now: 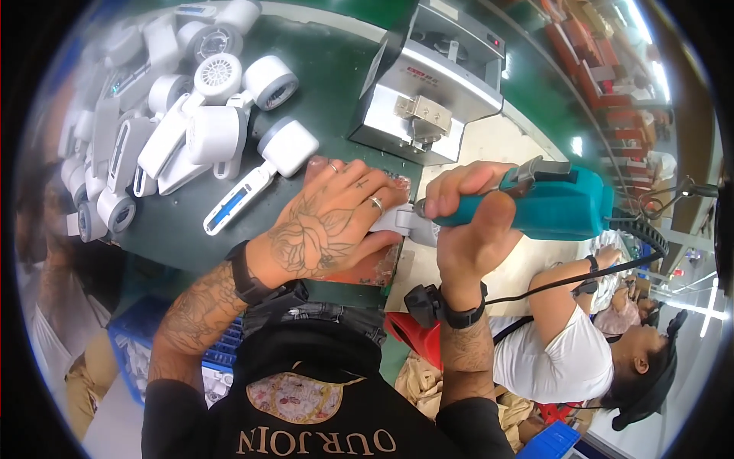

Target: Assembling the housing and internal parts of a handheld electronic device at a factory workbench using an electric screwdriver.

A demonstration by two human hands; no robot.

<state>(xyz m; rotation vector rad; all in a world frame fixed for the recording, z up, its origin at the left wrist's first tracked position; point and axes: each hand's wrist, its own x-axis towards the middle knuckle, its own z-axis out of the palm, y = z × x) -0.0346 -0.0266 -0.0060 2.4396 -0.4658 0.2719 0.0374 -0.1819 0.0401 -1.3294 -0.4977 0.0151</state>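
My right hand [478, 233] grips a teal electric screwdriver [562, 203] with a coiled black cord, its thumb raised along the body. The driver's tip points left, at a white handheld fan [396, 220]. My left hand [325, 222] is closed over that fan, pressing it down on a reddish pad [367, 274]; most of the fan is hidden beneath the fingers. Whether the tip touches a screw I cannot make out. Just left of my left hand lies another white handheld fan [287, 149], its slotted handle showing a blue strip.
Several white fans [216, 134] lie heaped on the green tabletop at left. A grey metal screw feeder [428, 84] stands beyond my hands. A blue basket [138, 336] holds white parts at lower left. A co-worker in a white shirt [558, 352] sits at right.
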